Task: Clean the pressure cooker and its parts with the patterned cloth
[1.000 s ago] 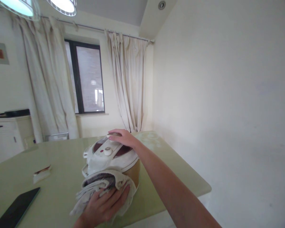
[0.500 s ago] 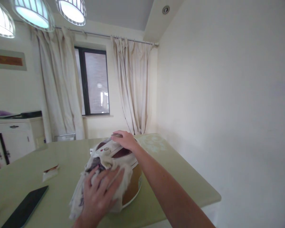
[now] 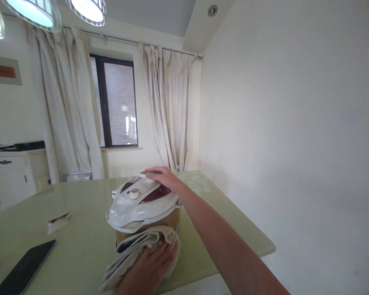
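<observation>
An electric pressure cooker (image 3: pixel 156 209) with a white lid, dark red panels and a tan body stands on the pale green table (image 3: pixel 89 213). My right hand (image 3: pixel 164 177) reaches over the lid, closed on the handle at its top. A folded, light-coloured cloth (image 3: pixel 132 250) with dark patches lies under my left hand (image 3: pixel 150 260), pressed against the cooker's near lower side. The fingers of that hand curl over the cloth, and part of the body is hidden behind it.
A black phone (image 3: pixel 24 266) lies at the table's left front. Behind it is a small clear packet (image 3: pixel 58 223). A plain wall (image 3: pixel 279 143) rises along the right. A white cabinet (image 3: pixel 15 176) stands at far left, and lamps (image 3: pixel 89 10) hang overhead.
My left hand has moved the cloth from the lid's front down to the cooker's lower side, uncovering the lid. My right hand stays on the handle. The view has shifted slightly right.
</observation>
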### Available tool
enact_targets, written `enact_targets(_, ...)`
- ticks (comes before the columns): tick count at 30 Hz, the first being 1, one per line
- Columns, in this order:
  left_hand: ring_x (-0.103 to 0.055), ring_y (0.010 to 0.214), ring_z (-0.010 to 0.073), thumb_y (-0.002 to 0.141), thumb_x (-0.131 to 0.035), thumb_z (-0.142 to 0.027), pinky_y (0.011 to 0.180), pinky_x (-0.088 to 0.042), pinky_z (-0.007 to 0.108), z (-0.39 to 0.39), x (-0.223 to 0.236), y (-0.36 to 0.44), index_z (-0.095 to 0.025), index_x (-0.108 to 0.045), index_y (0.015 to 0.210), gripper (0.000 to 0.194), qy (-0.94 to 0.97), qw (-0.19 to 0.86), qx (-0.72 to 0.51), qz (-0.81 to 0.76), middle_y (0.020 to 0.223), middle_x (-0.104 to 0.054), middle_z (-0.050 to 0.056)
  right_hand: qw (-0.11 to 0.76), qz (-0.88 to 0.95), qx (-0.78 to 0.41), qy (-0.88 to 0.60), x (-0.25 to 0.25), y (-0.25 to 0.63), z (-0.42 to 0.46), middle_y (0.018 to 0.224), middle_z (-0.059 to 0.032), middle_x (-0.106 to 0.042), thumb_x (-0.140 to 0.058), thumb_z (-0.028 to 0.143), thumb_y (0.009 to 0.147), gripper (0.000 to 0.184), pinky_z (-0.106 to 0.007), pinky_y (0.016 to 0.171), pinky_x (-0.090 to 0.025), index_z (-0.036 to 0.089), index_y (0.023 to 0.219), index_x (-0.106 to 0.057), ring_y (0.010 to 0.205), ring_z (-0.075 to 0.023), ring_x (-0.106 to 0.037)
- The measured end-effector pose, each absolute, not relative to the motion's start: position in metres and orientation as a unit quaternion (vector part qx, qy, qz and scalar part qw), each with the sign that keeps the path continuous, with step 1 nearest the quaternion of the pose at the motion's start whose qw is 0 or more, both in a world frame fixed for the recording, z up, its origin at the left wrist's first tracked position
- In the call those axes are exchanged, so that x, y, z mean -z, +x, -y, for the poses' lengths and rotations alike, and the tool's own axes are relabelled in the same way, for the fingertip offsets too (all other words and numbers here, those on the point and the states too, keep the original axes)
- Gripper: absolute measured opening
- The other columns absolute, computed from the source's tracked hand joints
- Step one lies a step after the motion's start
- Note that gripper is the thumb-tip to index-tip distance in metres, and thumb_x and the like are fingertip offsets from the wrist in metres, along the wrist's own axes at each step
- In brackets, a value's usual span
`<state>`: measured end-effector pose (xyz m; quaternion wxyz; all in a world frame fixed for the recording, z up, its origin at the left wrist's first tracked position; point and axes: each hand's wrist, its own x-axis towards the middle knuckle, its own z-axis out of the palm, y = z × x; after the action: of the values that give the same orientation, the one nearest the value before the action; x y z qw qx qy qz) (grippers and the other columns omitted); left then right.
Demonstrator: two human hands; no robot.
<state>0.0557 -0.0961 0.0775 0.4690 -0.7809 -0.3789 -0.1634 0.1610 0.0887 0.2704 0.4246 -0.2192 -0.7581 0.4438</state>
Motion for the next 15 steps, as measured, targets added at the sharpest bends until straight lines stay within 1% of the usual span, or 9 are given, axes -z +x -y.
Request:
enact_targets(1,-0.054,0.13,0.0172,0.09,-0.068,-0.04,0.099,-0.049,0.034,0.099,-0.069,0.041,-0.048,-0.071,0.136,0.047,-0.787,0.467,0.169,0.365,0.158,-0.054,-0.021,0.423,0.762,-0.439,-0.218,-0.27,0.161,-0.088,0.121,-0.0026,-0.08,-0.083,0.048,0.08,0.038,-0.041,0.115,-0.042,0.029,0.113,-0.085,0.125,-0.0276,-0.067)
enact_targets(2,-0.056,0.126,0.0175,0.088,-0.07,-0.036,0.098,-0.049,0.035,0.102,-0.065,0.027,-0.049,-0.071,0.136,0.05,-0.785,0.466,0.182,0.364,0.158,-0.054,-0.021,0.422,0.766,-0.435,-0.217,-0.27,0.16,-0.088,0.122,-0.0025,-0.08,-0.083,0.049,0.079,0.039,-0.041,0.116,-0.042,0.03,0.113,-0.084,0.126,-0.0279,-0.067)
enact_targets(3,-0.058,0.123,0.0178,0.087,-0.071,-0.033,0.098,-0.049,0.035,0.103,-0.066,0.017,-0.049,-0.07,0.137,0.053,-0.782,0.467,0.199,0.362,0.158,-0.056,-0.019,0.42,0.768,-0.433,-0.217,-0.27,0.159,-0.088,0.123,-0.0024,-0.08,-0.084,0.049,0.079,0.04,-0.041,0.116,-0.042,0.03,0.114,-0.084,0.126,-0.0281,-0.067)
enact_targets(5,-0.061,0.121,0.0192,0.088,-0.072,-0.029,0.1,-0.048,0.036,0.103,-0.081,0.007,-0.045,-0.068,0.141,0.056,-0.768,0.468,0.233,0.37,0.155,-0.062,-0.012,0.421,0.764,-0.442,-0.211,-0.271,0.158,-0.088,0.122,-0.0026,-0.08,-0.083,0.051,0.079,0.039,-0.041,0.116,-0.041,0.029,0.112,-0.085,0.126,-0.0284,-0.067)
enact_targets(7,-0.061,0.124,0.0216,0.091,-0.069,-0.027,0.101,-0.046,0.038,0.102,-0.106,0.014,-0.038,-0.066,0.145,0.055,-0.75,0.472,0.255,0.387,0.152,-0.065,-0.005,0.425,0.743,-0.477,-0.199,-0.27,0.158,-0.089,0.118,-0.0045,-0.081,-0.081,0.054,0.08,0.039,-0.042,0.114,-0.043,0.026,0.107,-0.086,0.122,-0.0287,-0.068)
enact_targets(9,-0.062,0.124,0.026,0.092,-0.066,-0.023,0.099,-0.046,0.042,0.103,-0.135,0.032,-0.033,-0.065,0.147,0.056,-0.728,0.471,0.264,0.423,0.149,-0.068,0.001,0.435,0.707,-0.525,-0.187,-0.269,0.157,-0.093,0.111,-0.0072,-0.082,-0.079,0.059,0.08,0.043,-0.042,0.111,-0.045,0.022,0.1,-0.086,0.117,-0.0293,-0.07)
enact_targets(12,-0.064,0.112,0.0311,0.087,-0.063,-0.017,0.097,-0.047,0.047,0.11,-0.183,0.06,-0.027,-0.066,0.144,0.058,-0.698,0.433,0.293,0.49,0.134,-0.074,0.007,0.456,0.657,-0.571,-0.186,-0.268,0.158,-0.1,0.107,-0.0097,-0.082,-0.075,0.063,0.081,0.048,-0.042,0.11,-0.045,0.018,0.095,-0.085,0.115,-0.0288,-0.07)
enact_targets(13,-0.064,0.109,0.0316,0.086,-0.062,-0.017,0.096,-0.048,0.048,0.114,-0.2,0.066,-0.024,-0.066,0.143,0.057,-0.688,0.418,0.314,0.503,0.128,-0.075,0.009,0.463,0.642,-0.581,-0.19,-0.268,0.159,-0.102,0.108,-0.01,-0.082,-0.074,0.062,0.084,0.047,-0.042,0.11,-0.045,0.017,0.094,-0.085,0.115,-0.0279,-0.07)
enact_targets(15,-0.064,0.107,0.0322,0.089,-0.063,-0.022,0.097,-0.048,0.048,0.119,-0.233,0.075,-0.024,-0.06,0.149,0.06,-0.667,0.421,0.356,0.502,0.13,-0.074,0.011,0.469,0.612,-0.603,-0.202,-0.269,0.161,-0.104,0.108,-0.0105,-0.081,-0.07,0.059,0.089,0.045,-0.041,0.108,-0.046,0.016,0.093,-0.083,0.113,-0.026,-0.07)
